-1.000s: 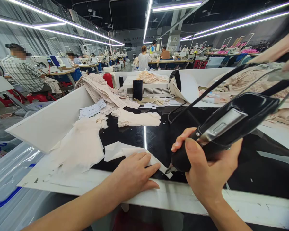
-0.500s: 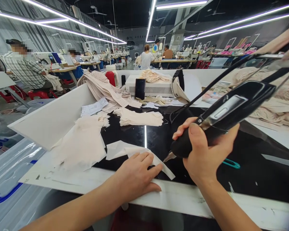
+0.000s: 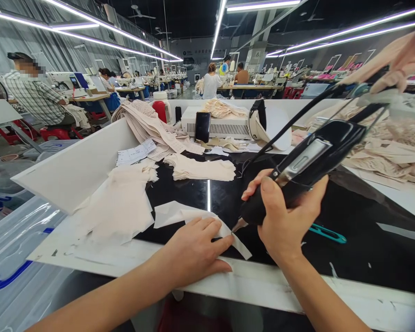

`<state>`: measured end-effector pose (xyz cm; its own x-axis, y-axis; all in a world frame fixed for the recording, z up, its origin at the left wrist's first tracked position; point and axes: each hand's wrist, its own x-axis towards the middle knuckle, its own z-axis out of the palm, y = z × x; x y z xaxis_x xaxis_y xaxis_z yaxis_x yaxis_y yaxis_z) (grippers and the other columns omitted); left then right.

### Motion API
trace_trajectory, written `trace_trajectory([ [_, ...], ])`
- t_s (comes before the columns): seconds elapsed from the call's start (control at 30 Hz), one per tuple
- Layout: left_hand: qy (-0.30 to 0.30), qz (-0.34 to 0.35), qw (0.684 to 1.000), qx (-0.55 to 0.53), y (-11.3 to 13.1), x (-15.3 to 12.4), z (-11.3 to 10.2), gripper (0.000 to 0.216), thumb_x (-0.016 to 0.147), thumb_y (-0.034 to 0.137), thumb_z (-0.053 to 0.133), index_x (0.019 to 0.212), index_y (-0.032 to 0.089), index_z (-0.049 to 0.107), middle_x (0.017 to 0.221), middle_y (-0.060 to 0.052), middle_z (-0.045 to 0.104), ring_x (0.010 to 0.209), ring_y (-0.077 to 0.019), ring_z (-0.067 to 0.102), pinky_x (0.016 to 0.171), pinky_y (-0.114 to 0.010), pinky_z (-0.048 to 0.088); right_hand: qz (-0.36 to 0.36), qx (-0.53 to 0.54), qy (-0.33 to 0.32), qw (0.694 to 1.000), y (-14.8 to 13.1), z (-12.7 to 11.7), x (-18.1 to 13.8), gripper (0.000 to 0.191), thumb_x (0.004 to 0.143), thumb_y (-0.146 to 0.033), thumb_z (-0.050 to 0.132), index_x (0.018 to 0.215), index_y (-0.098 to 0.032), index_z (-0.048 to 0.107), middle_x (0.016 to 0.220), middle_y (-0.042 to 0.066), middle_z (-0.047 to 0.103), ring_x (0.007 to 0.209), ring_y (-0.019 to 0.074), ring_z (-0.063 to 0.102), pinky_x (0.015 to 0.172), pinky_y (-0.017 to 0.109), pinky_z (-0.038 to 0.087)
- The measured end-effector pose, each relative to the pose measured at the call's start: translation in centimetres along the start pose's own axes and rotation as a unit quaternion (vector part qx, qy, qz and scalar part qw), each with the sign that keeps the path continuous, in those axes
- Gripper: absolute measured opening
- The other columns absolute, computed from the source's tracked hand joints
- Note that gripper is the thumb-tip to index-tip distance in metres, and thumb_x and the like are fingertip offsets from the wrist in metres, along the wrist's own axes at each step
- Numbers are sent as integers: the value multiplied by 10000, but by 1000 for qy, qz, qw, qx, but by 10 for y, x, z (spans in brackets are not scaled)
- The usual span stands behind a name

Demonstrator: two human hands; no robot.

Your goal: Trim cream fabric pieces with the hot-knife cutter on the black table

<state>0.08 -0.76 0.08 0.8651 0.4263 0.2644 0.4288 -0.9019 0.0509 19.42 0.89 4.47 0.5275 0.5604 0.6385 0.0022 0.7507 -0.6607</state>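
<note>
My left hand (image 3: 200, 249) lies palm down with fingers stretched out, pressing a pale strip of thin fabric (image 3: 169, 214) onto the black table surface. In my right hand (image 3: 287, 226) is a black corded hand tool (image 3: 302, 159), held tilted, with a metal plate on its upper side. Its pointed metal tip (image 3: 239, 224) is at the strip's edge, close beside my left forefinger. Whether it touches the fabric I cannot tell. Right of my right hand lies a pair of teal thread snips (image 3: 328, 234), partly hidden by the wrist.
Cut fabric pieces (image 3: 124, 203) lie at the left, and a neat fabric stack (image 3: 200, 168) sits farther back. A phone (image 3: 203, 127) leans against a vented white box (image 3: 228, 128). More fabric (image 3: 394, 152) is heaped at the right. A white panel (image 3: 69, 170) borders the left side.
My right hand and the tool have shifted left, bringing the tip to the strip's edge beside my left forefinger. More of the teal snips shows. My left hand stays in place.
</note>
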Motion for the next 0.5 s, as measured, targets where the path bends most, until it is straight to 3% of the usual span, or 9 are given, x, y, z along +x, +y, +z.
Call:
trace_trajectory([
  [0.17,4,-54,994,-97,-11,2,-10,388,1230,475,541,1394,175,725,1361,-139,755,1201,-274,764,1049,-399,652,-1,-5,-4,1000,-3,-1,-5,479,926,-343,972,1212,-306,590,896,-86,769,553,130,695,554,273,640],
  [0.43,2,-75,991,-115,-20,8,-9,393,1239,399,527,1476,145,711,1391,-156,776,1273,-283,755,1134,-439,639,4,-12,-12,1000,-9,-1,-12,499,932,-370,978,1227,-298,582,890,-81,761,576,136,704,572,289,651],
  [0.5,-6,-66,992,-112,-22,9,-8,360,1238,381,526,1413,155,745,1372,-151,777,1256,-281,756,1121,-437,641,4,-16,-13,1000,-10,-1,-12,483,939,-381,972,1201,-299,575,887,-83,760,572,137,703,565,289,648],
])
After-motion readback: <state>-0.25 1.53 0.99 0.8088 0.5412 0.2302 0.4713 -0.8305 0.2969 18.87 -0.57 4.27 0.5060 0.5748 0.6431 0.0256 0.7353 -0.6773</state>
